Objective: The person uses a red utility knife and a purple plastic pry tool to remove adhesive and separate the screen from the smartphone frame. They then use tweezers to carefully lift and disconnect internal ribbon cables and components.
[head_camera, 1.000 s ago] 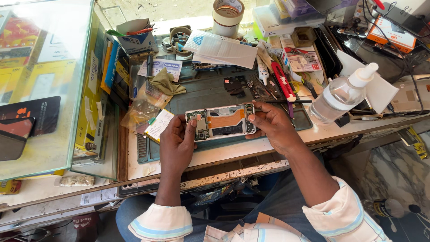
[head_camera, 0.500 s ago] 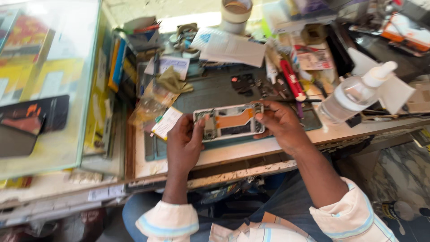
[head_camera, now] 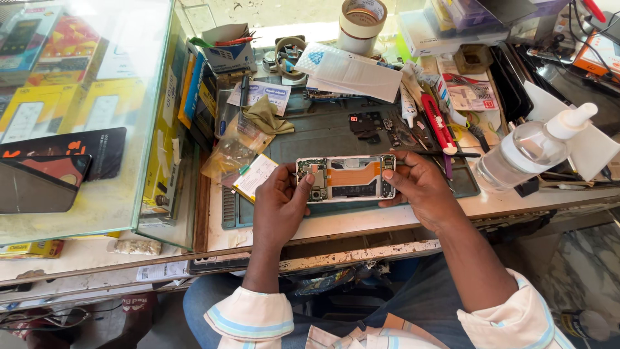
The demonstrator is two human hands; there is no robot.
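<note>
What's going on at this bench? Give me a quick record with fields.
Setting: cluttered repair bench beside a glass case
Held item: opened phone, insides showing, orange strip across its middle
Left hand: grips the phone's left end, thumb on top
Right hand: grips the right end, thumb on top
Under phone: dark mat
Nearby right: clear bottle, red tool
Behind: tape roll

A single head-worn camera looks steeply down from above the seated person, facing forward over the lap to the workbench. It sits close: the dark repair mat (head_camera: pixel 336 139) fills the centre, the forearms rise from the bottom edge, a glass display case (head_camera: pixel 84 116) lies left of the mat, and a clear pump bottle (head_camera: pixel 529 152) lies to its right.
</note>
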